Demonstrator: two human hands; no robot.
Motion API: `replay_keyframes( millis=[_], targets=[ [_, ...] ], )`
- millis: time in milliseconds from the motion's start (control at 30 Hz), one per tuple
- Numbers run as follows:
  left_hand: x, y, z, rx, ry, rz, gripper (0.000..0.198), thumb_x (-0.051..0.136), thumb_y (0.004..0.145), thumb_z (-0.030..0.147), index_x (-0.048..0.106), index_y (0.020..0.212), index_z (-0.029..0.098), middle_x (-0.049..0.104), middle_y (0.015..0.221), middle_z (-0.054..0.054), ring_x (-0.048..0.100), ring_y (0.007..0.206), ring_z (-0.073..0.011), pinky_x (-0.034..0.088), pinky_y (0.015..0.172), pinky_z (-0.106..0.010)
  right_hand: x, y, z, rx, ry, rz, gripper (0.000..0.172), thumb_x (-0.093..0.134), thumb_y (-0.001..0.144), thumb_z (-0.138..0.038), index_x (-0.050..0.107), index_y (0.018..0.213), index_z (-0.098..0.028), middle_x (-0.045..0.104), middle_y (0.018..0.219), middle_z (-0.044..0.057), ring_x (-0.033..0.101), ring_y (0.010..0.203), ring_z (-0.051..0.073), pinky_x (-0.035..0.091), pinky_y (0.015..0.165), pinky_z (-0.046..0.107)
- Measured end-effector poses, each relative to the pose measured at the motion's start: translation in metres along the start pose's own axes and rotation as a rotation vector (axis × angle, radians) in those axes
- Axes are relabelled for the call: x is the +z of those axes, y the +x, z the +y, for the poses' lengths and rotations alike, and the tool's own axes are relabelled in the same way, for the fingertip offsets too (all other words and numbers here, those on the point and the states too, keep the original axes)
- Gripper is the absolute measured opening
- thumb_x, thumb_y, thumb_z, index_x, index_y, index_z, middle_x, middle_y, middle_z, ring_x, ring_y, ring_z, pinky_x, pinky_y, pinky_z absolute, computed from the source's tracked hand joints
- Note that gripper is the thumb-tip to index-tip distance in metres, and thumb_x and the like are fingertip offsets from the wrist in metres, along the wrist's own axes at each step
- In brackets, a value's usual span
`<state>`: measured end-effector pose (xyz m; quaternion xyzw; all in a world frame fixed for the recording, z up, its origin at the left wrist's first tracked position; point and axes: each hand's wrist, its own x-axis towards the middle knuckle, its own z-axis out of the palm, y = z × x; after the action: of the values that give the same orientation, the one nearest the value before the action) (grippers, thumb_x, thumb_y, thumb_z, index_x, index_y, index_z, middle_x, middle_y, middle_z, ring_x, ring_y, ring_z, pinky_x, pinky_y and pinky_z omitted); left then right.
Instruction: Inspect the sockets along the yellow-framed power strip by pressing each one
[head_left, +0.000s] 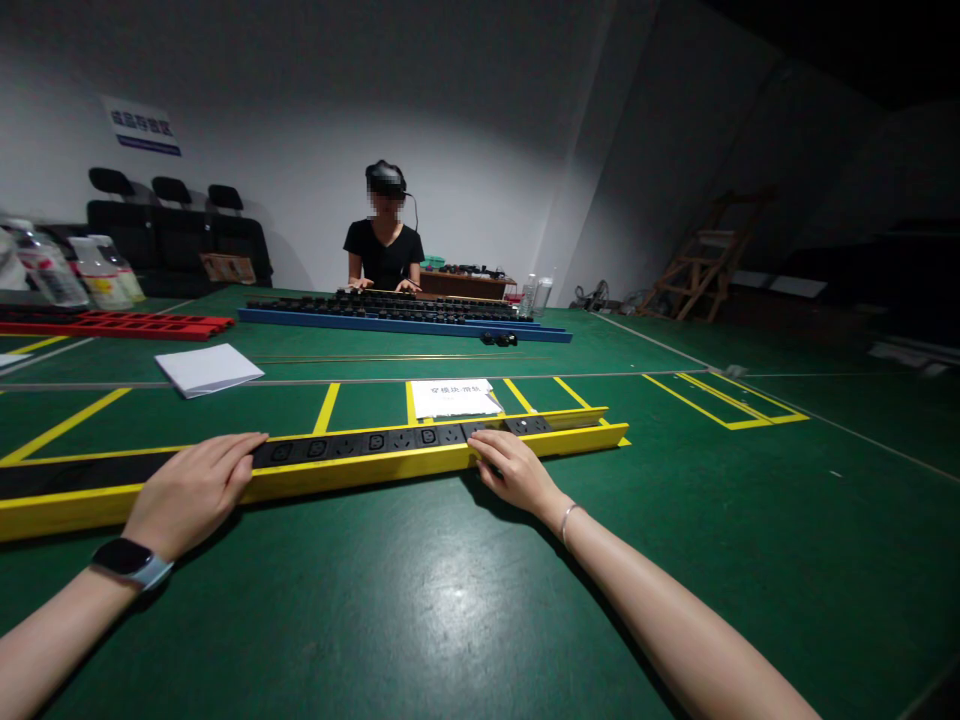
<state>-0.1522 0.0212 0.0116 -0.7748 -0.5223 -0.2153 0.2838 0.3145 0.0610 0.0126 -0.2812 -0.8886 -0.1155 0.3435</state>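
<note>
A long yellow channel (pixel 360 468) lies across the green table (pixel 450 600), with a row of black socket modules (pixel 375 441) inside it. Over its left part rests my left hand (pixel 191 488), fingers closed together and wrapped over the channel and modules. My right hand (pixel 514 468) grips the near wall further right, fingertips on the modules and thumb at the front. To the right of that hand, two modules (pixel 527 426) sit near the channel's right end, where the inside is bare.
Beyond are a printed white card (pixel 454 398), a blank paper (pixel 208 369), red rails (pixel 120 324), a blue rail (pixel 405 326) with black modules, and loose black pieces (pixel 499 339). Bottles (pixel 101 275) stand at the left. A person (pixel 384 245) sits across the table.
</note>
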Motion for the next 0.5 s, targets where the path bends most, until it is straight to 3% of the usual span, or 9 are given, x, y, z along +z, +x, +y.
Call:
replay_keyframes(
  millis=[500],
  targets=[
    [-0.0004, -0.0005, 0.0001, -0.019, -0.018, -0.016, 0.048, 0.031, 0.093, 0.037, 0.061, 0.121, 0.011, 0.066, 0.12, -0.013, 0.06, 0.107, -0.0254, 0.043, 0.093, -0.041, 0.0005, -0.0004, 0.0024, 0.033, -0.04, 0.012, 0.037, 0.053, 0.088, -0.015, 0.055, 0.124, -0.02, 0.063, 0.115, 0.011, 0.058, 0.107, 0.023, 0.05, 0.093, 0.043]
  ],
)
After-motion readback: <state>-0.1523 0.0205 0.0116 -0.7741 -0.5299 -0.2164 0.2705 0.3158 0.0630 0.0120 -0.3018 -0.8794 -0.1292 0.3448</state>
